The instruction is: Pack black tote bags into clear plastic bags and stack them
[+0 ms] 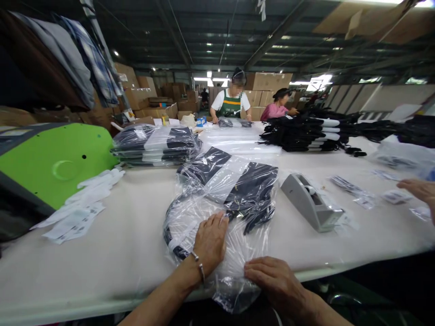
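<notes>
Transparent plastic bagging (197, 215) around dark, folded fabric (246, 184) lay on the long white table (102, 267) under a bare left hand (211, 237), flat and ungrasping, while the bare right hand (273, 277) curled at its near end, grip unclear, apparently smoothing, with even pressure seemingly needed next.

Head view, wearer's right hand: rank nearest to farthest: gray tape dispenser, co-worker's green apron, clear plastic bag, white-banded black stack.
1. Clear plastic bag: right at the right hand.
2. Gray tape dispenser: beyond the hand, rightward.
3. White-banded black stack: farther up the table, right.
4. Green apron: beyond the table's far side.
</notes>
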Motion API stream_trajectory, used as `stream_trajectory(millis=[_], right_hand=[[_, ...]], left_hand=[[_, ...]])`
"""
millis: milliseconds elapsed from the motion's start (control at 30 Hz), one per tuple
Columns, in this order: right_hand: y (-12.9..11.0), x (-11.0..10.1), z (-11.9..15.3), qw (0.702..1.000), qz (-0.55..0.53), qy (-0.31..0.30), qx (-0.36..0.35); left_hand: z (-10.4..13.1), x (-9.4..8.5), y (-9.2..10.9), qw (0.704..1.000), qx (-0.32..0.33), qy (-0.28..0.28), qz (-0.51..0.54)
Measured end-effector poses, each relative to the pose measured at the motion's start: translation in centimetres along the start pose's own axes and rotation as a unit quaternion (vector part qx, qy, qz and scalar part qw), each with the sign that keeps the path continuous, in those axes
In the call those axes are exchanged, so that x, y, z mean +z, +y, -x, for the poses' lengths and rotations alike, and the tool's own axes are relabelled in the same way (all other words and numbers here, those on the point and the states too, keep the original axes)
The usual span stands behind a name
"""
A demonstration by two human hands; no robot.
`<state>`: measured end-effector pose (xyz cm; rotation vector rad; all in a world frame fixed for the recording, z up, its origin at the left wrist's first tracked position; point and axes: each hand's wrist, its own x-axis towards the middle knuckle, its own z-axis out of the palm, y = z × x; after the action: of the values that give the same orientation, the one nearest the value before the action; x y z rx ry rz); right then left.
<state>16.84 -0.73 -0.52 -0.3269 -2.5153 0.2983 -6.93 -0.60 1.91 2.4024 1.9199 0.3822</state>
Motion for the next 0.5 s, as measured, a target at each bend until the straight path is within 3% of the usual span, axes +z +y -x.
stream_trajectory(millis=[167, 333, 500], right_hand=[[-0.2, 0.1, -0.6, 0.996, -0.065, 0.027, 0.045], [0.4, 0.3, -0.5, 0.989, -0.098, 0.016, 0.112], [0.4, 0.5, -1.0, 0.988, -0.082, 0.024, 0.125]], left_hand=[[-0.2, -0.7, -2.2, 0.997, 0.046, 0.014, -0.065], [1.0, -2.2, -3.2, 0.981, 0.172, 0.001, -0.09], [2.3, -3.0, -3.8, 0.987, 0.131, -0.062, -0.062]])
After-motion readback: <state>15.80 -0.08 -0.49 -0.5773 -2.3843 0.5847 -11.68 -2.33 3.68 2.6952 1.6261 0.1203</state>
